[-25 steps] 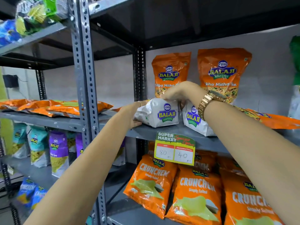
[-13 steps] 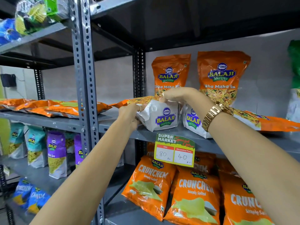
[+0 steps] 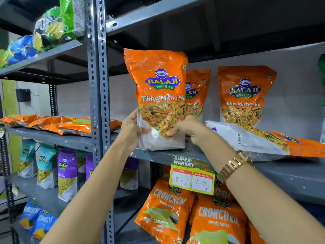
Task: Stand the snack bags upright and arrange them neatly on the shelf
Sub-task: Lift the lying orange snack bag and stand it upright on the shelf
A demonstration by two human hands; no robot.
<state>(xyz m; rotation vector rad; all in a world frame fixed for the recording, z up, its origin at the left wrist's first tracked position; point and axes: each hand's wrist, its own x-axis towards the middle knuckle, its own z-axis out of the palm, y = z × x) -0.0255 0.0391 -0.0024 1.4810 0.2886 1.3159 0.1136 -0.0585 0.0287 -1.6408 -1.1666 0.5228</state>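
An orange Balaji Tikha Mitha Mix bag (image 3: 158, 88) stands upright at the front left of the grey shelf (image 3: 281, 173). My left hand (image 3: 129, 131) grips its lower left edge and my right hand (image 3: 186, 128) grips its lower right side. Behind it a second orange bag (image 3: 197, 92) stands against the back wall, partly hidden. A third upright bag (image 3: 246, 95) is further right. Another bag of the same kind (image 3: 260, 141) lies flat on the shelf to the right of my right hand.
A price tag (image 3: 192, 175) hangs from the shelf edge. A perforated grey upright post (image 3: 97, 103) stands just left of the held bag. Orange bags (image 3: 58, 124) lie flat on the left unit. Crunchem bags (image 3: 167, 212) fill the shelf below.
The bag that lay flat between my hands has been tipped up and now stands upright on its white base. Both hands moved from its end to its lower sides.
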